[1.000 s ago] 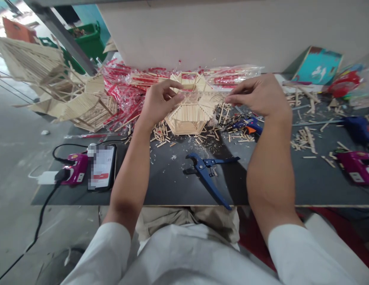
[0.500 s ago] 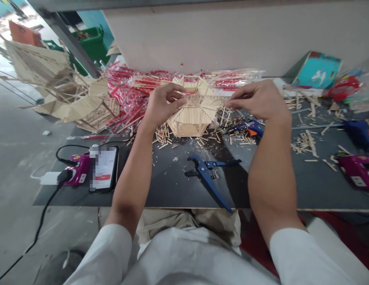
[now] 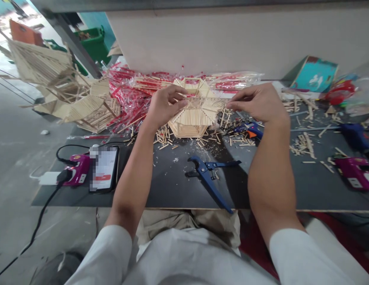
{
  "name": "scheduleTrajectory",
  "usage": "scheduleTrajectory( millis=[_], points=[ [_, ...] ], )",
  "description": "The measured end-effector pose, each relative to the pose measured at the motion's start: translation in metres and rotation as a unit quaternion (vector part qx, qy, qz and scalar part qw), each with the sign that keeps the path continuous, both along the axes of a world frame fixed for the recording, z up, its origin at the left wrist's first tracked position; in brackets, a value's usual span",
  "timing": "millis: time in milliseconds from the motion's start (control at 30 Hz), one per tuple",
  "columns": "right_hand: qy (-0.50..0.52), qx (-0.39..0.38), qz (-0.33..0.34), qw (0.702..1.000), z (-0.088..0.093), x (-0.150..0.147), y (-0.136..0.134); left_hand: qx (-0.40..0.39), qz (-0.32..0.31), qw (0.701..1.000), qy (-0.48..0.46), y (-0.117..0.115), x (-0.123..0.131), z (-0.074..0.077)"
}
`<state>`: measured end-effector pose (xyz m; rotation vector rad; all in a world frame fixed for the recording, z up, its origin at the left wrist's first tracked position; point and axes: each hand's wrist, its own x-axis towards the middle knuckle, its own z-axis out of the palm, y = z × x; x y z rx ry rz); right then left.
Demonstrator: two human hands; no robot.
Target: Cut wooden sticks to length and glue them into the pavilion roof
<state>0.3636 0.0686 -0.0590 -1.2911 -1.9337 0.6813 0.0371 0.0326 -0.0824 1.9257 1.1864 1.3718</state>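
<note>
A small many-sided house model of pale wooden sticks (image 3: 192, 118), with slatted roof panels, stands toward the back of the dark table. My left hand (image 3: 166, 103) is at its left side, thumb and fingers curled in at the roof. On the other side, my right hand (image 3: 255, 102) pinches with thumb and fingertips. Between the fingertips of both hands runs a thin, pale, see-through strip (image 3: 206, 99) across the roof; its exact kind is too fine to make out. In front lies a blue pipe cutter (image 3: 209, 178) with its handles spread.
Short stick offcuts surround the model. Behind it are red-and-clear plastic wrappers (image 3: 125, 89). A blue glue gun (image 3: 249, 128) lies near my right forearm. At left are a phone (image 3: 104, 170), a purple power socket (image 3: 79, 170) and a larger stick model (image 3: 80, 105). A turquoise box (image 3: 316, 75) leans at back right.
Both hands stay at the model in nearly the same pose. The strip between them sits slightly lower in view. The camera view has shifted a little.
</note>
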Motion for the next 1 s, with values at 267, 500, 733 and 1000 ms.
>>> scheduleTrajectory(
  millis=[267,500,733,1000],
  points=[
    [0.026,0.019,0.014,0.999,-0.0014,-0.0004,0.0013,0.005,0.002,1.000,-0.014,0.0041,-0.0002,-0.0043],
    [0.052,0.020,0.015,0.998,-0.0025,0.0014,0.0009,-0.010,0.004,1.000,-0.011,0.0047,-0.0010,-0.0042],
    [0.088,0.021,0.018,0.996,-0.0080,0.0023,0.0067,-0.031,-0.001,0.999,-0.018,0.0052,-0.0004,-0.0030],
    [0.100,0.012,0.029,0.994,-0.0092,0.0031,0.0088,-0.033,0.005,0.999,0.003,0.0058,-0.0030,-0.0035]
  ],
)
